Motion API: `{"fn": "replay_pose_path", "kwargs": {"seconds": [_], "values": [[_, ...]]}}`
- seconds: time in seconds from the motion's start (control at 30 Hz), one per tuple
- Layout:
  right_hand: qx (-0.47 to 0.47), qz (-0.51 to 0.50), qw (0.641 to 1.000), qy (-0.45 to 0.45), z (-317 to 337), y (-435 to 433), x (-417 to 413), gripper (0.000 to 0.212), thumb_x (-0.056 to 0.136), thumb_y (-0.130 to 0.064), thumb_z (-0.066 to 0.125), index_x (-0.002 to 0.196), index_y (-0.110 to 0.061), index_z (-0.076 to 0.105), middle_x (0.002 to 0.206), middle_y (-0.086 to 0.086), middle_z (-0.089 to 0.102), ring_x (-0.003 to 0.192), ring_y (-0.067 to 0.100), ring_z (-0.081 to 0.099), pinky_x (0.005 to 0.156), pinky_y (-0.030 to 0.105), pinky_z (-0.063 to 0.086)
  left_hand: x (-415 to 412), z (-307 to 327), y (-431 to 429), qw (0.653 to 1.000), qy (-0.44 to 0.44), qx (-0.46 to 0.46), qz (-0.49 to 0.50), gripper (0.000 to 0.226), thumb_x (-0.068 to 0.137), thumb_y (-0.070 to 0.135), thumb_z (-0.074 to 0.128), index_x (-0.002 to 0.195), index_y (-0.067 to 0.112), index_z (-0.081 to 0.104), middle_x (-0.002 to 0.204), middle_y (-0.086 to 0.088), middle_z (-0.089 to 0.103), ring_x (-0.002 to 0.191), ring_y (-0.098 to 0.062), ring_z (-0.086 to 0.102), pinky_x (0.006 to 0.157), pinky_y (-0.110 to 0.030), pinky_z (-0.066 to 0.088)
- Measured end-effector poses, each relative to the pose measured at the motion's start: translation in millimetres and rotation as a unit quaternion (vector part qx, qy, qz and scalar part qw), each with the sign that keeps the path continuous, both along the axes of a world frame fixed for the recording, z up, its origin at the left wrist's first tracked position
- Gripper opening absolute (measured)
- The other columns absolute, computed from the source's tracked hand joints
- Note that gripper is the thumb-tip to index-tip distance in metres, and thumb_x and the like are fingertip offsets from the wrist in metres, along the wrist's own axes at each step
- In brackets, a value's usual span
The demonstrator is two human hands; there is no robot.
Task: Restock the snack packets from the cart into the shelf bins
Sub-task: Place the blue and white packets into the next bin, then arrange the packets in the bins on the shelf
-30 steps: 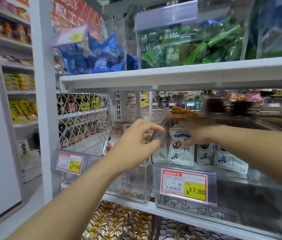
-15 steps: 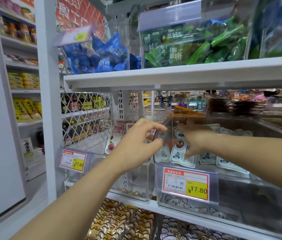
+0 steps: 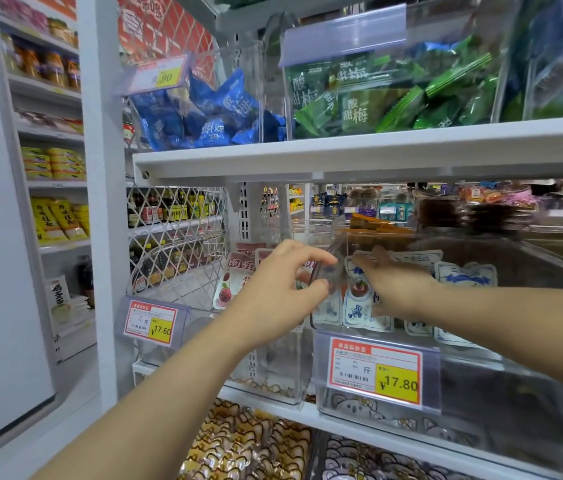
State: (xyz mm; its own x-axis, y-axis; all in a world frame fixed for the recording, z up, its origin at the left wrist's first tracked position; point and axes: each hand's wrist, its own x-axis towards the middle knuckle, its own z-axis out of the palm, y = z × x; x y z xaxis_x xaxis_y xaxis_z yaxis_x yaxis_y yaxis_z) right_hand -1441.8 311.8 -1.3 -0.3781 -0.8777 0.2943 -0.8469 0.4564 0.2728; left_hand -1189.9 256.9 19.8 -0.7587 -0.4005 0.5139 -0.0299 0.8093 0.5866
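Snack packets [image 3: 463, 277], white with blue print, stand in rows inside the clear bin [image 3: 463, 382] on the middle shelf, at about 3 o'clock from the centre of my view. My right hand [image 3: 397, 285] reaches into that bin from 3 o'clock. Its fingers lie spread against the front packets, but through the plastic I cannot tell whether any finger curls round one. My left hand [image 3: 283, 289] comes up from 7 o'clock and pinches the bin's upper left corner between thumb and forefinger, just beside the right hand. A red and yellow price tag [image 3: 377, 370] reading 17.80 hangs on the bin's front at 6 o'clock of the hands. At 9 o'clock sits a neighbouring bin holding red berry packets [image 3: 235, 282], with a 17.60 tag [image 3: 150, 322] below it. On the upper shelf [image 3: 359, 157], at 12 o'clock, are green packets [image 3: 394, 102], and blue packets [image 3: 217, 116] at 11. Golden packets [image 3: 249, 445] lie at 6 o'clock, under the middle shelf.
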Motion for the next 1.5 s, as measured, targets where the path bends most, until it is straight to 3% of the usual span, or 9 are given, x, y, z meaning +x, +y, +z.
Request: {"fn": "replay_pose_path", "kwargs": {"seconds": [0.17, 0.47, 0.53, 0.63, 0.77, 0.93, 1.1, 1.3, 1.5], "values": [[0.01, -0.009, 0.998, 0.069, 5, 1, 1, 0.099, 0.073, -0.053, 0.08, 0.149, -0.028, 0.021, 0.144, 0.008, 0.031, 0.092, 0.028, 0.062, 0.063, 0.034, 0.054, 0, 0, 1, 1.0, -0.008, -0.008, 0.007, 0.028, 0.097, 0.025, 0.058, 0.114, 0.047, 0.057, 0.125, 0.019, 0.046, 0.113, 0.005, 0.048, 0.077, -0.003, 0.033], [0.026, 0.005, 0.999, 0.03, 17, 2, 9, 0.115, 0.07, -0.056, 0.082, 0.155, -0.027, 0.011, 0.154, 0.004, 0.021, 0.101, 0.026, 0.062, 0.07, 0.037, 0.059, -2, 0, 0, 1.0, -0.007, -0.013, 0.013, 0.027, 0.097, 0.025, 0.058, 0.115, 0.045, 0.058, 0.125, 0.019, 0.045, 0.112, 0.005, 0.048, 0.08, -0.004, 0.029], [0.031, 0.011, 0.999, 0.028, 24, 4, 14, 0.114, 0.072, -0.056, 0.08, 0.156, -0.026, 0.01, 0.149, 0.004, 0.033, 0.101, 0.026, 0.062, 0.074, 0.038, 0.06, -3, 0, 0, 1.0, -0.007, -0.016, 0.018, 0.027, 0.097, 0.024, 0.058, 0.115, 0.044, 0.059, 0.126, 0.019, 0.045, 0.113, 0.002, 0.048, 0.079, -0.004, 0.03], [0.024, 0.031, 0.999, 0.026, 36, 13, 28, 0.096, 0.078, -0.051, 0.077, 0.152, -0.027, 0.022, 0.119, 0.003, 0.054, 0.098, 0.023, 0.06, 0.074, 0.035, 0.056, -3, 0, 0, 0.999, -0.008, -0.028, 0.03, 0.027, 0.097, 0.023, 0.058, 0.117, 0.041, 0.06, 0.126, 0.019, 0.046, 0.109, 0.006, 0.047, 0.075, 0.001, 0.033], [-0.015, 0.064, 0.998, 0.012, 50, 35, 60, 0.062, 0.084, -0.051, 0.07, 0.135, -0.027, 0.044, 0.106, -0.004, 0.06, 0.09, 0.019, 0.058, 0.063, 0.029, 0.045, 4, -2, 7, 0.997, 0.003, -0.056, 0.051, 0.028, 0.099, 0.024, 0.058, 0.125, 0.036, 0.06, 0.128, 0.017, 0.046, 0.11, 0.0, 0.049, 0.079, 0.0, 0.032], [-0.144, 0.169, 0.974, -0.033, 49, 77, 116, 0.039, 0.087, -0.048, 0.065, 0.12, -0.029, 0.057, 0.111, -0.007, 0.066, 0.102, 0.019, 0.063, 0.077, 0.034, 0.052, 42, -18, 28, 0.992, 0.044, -0.082, 0.088, 0.029, 0.099, 0.018, 0.059, 0.127, 0.026, 0.062, 0.127, 0.01, 0.049, 0.111, -0.001, 0.051, 0.086, -0.001, 0.037], [-0.222, 0.306, 0.919, -0.115, 16, 108, 184, 0.03, 0.089, -0.039, 0.067, 0.116, -0.027, 0.062, 0.102, -0.011, 0.066, 0.089, 0.015, 0.062, 0.076, 0.04, 0.055, 107, -50, 56, 0.991, 0.015, -0.069, 0.111, 0.027, 0.099, 0.02, 0.059, 0.125, 0.029, 0.062, 0.12, 0.012, 0.057, 0.107, -0.001, 0.058, 0.094, -0.019, 0.044], [-0.086, 0.353, 0.909, -0.205, -90, 106, 244, 0.035, 0.086, -0.044, 0.063, 0.118, -0.031, 0.059, 0.104, -0.012, 0.067, 0.097, 0.017, 0.064, 0.082, 0.038, 0.054, 201, -108, 88, 0.977, -0.118, 0.028, 0.178, 0.027, 0.098, 0.014, 0.06, 0.122, 0.024, 0.066, 0.101, 0.008, 0.068, 0.088, -0.006, 0.065, 0.069, -0.007, 0.046], [0.13, 0.386, 0.882, -0.237, -167, 90, 286, 0.033, 0.088, -0.038, 0.062, 0.12, -0.027, 0.06, 0.11, -0.004, 0.067, 0.099, 0.02, 0.062, 0.085, 0.037, 0.052, 267, -168, 77, 0.927, -0.283, 0.04, 0.242, 0.027, 0.096, 0.029, 0.06, 0.122, 0.027, 0.065, 0.114, 0.012, 0.065, 0.1, -0.01, 0.064, 0.09, -0.028, 0.051]]}}
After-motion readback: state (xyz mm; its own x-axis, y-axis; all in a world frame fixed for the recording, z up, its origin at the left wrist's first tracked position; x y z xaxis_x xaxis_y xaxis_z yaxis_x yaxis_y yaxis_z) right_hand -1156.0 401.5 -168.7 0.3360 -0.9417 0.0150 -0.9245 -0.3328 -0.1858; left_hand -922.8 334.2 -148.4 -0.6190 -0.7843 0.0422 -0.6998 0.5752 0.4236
